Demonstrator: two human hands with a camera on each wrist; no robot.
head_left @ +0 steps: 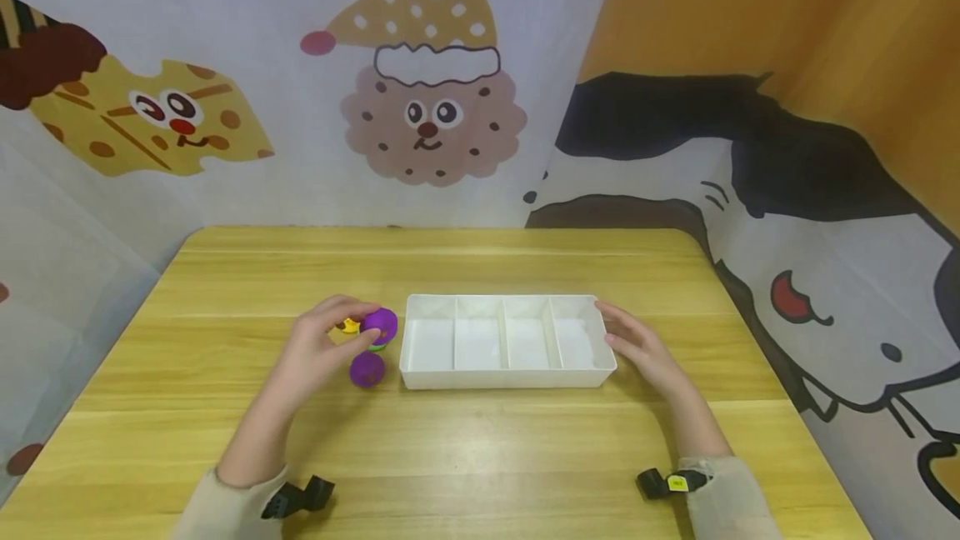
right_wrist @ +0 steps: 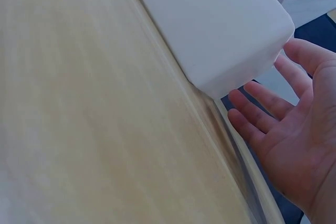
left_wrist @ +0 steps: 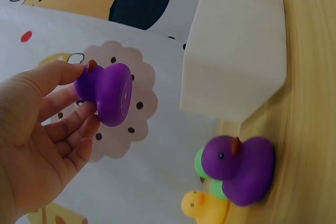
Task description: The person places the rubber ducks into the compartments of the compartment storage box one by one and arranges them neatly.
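My left hand (head_left: 318,344) pinches a purple rubber duck (left_wrist: 111,93) by its head between thumb and fingers, holding it up left of the white box (head_left: 506,379). In the left wrist view the duck's flat underside faces the box. A second purple duck (left_wrist: 247,169) stands on the table near the box's left end, with a yellow duck (left_wrist: 205,207) and a partly hidden green one (left_wrist: 200,162) behind it. At the box's other end, my right hand (head_left: 645,348) has its fingers loosely extended, fingertips right at the end wall and rim.
The box has several compartments in a row, split by thin white dividers (head_left: 504,332). Under it is a wood-grain table (head_left: 480,457), whose far edge meets a cartoon-printed cloth (head_left: 300,190). A black strap device sits on each wrist.
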